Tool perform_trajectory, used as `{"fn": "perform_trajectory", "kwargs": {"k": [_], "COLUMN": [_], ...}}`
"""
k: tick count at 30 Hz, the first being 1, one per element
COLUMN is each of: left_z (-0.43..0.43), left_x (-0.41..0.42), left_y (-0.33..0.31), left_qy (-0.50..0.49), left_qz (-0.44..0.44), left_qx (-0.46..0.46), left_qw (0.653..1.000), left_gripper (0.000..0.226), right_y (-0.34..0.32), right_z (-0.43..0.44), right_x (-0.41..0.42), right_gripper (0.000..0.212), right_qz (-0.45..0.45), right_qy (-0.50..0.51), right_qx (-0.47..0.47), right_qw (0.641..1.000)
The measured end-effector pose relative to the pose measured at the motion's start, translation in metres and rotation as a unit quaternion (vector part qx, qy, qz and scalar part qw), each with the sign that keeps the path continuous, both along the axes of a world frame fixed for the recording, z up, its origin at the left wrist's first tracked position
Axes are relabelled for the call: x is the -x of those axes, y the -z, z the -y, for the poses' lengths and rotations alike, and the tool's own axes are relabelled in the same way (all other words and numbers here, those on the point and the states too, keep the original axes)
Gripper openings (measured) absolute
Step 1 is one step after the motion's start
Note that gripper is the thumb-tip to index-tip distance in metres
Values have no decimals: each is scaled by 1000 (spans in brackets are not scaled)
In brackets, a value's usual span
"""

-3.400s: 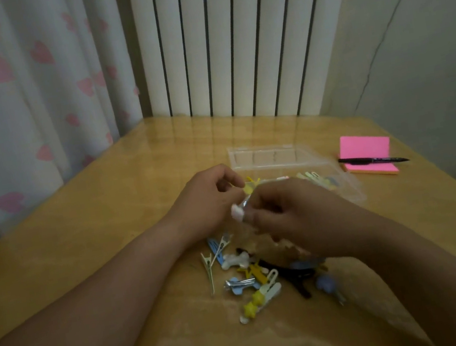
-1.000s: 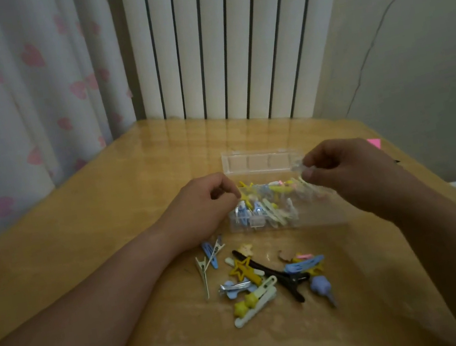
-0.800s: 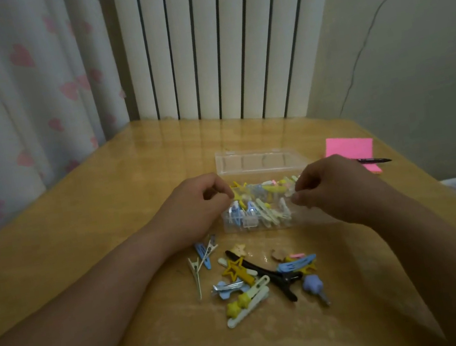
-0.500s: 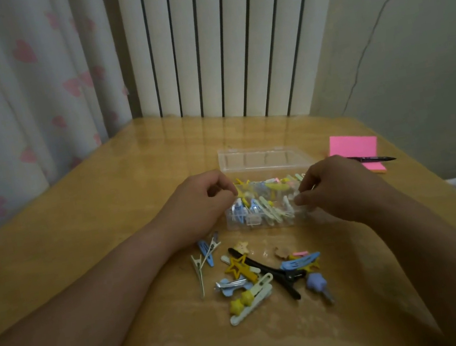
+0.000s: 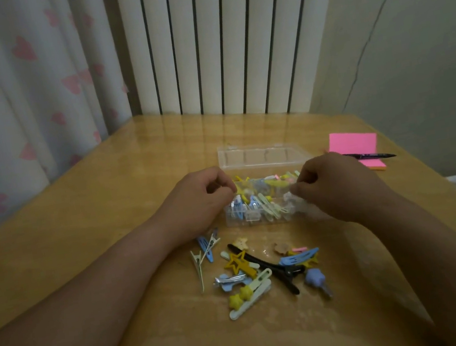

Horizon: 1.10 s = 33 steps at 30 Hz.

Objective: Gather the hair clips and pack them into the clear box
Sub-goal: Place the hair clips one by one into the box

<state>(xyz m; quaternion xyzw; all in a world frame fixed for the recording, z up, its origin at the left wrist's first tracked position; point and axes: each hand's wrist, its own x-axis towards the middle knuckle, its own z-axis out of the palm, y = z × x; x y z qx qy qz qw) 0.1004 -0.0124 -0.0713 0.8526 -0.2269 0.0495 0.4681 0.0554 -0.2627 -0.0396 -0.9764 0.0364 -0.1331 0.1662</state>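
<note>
One wooden table is taking up the lower half of the view. A white curtain with pink hearts is hanging behind it on the left, and a white ribbed radiator is standing at its far edge.

Both bare forearms are reaching in over the tabletop. The left hand is sitting at the left end of the clear box, with its fingers curling in and thumb and forefinger pinching at the box's rim there. The right hand is sitting at the right end with its fingers curling too, tips meeting over the box. Whether they are pinching a clip or the box wall, I cannot tell.

The box is lying mid-table between the two hands. Its lid is hanging open on the far side, and many pastel hair clips are already lying inside it.

A pink sticky pad is lying well to the right of the box, with a dark pen resting across its near edge.

Nearer the person, just in front of the box, a loose pile of clips is waiting on the table:
- A long black clip is running through the middle of the pile.
- A cream clip with yellow stars is lying at its near edge.
- A yellow star clip is lying in the left part of the pile.
- A small purple star clip is lying at the right.
</note>
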Motion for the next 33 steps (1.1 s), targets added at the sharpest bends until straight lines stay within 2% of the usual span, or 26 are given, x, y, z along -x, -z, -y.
{"fn": "perform_trajectory", "kwargs": {"k": [3, 5, 9, 11, 16, 20, 25, 30, 33], "left_z": [-1, -1, 0, 0, 0, 0, 0, 0, 0], "left_x": [0, -1, -2, -4, -5, -5, -6, -6, -4], "left_y": [0, 1, 1, 2, 2, 3, 3, 4, 2], "left_qy": [3, 2, 2, 3, 8, 5, 5, 6, 8], "left_qz": [-4, -1, -2, -2, -3, -9, -6, -9, -18], "left_qx": [1, -2, 6, 9, 8, 10, 5, 8, 23], "left_qw": [1000, 1000, 1000, 1000, 1000, 1000, 1000, 1000, 1000], "left_gripper": [13, 13, 12, 12, 13, 13, 12, 11, 20], "right_y": [-10, -17, -23, -23, -22, -23, -23, -19, -25], "right_z": [-11, -23, -44, -49, -61, -65, -65, -64, -60], "right_x": [8, 17, 31, 34, 42, 44, 44, 43, 42], "right_gripper": [17, 12, 2, 11, 25, 38, 38, 24, 19], "right_qz": [54, 55, -36, -75, -185, -221, -232, -224, -221], "right_qy": [-51, -112, -233, -261, -324, -335, -333, -328, -330], "right_qx": [-38, -63, -55, -20, -10, 27, 34, -20, -101], "right_qw": [996, 990, 970, 962, 928, 916, 913, 918, 912]}}
